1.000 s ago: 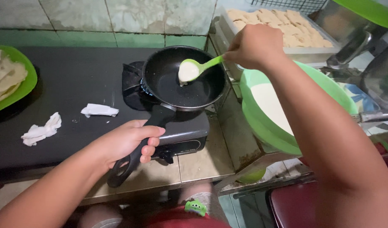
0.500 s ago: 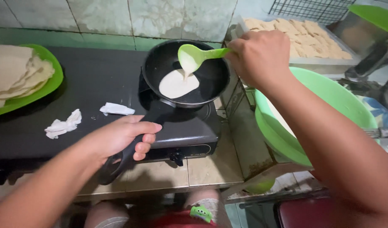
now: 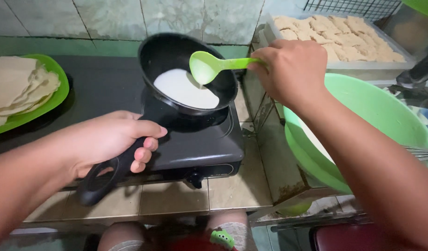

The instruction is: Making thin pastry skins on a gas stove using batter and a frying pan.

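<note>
A tiled counter ran beneath a pale tiled wall, carrying a black stove. The left hand was closed around the handle of a black pan, tilted above the stove with white batter pooled inside. The right hand gripped a green ladle over the pan. A green plate of flat wrappers was cut off at the left; a green bowl sat partly hidden behind the right arm.

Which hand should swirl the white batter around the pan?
Probably the left hand: it grips the handle of the pan, tilted above the stove. The right hand is busy holding the green ladle.
</note>
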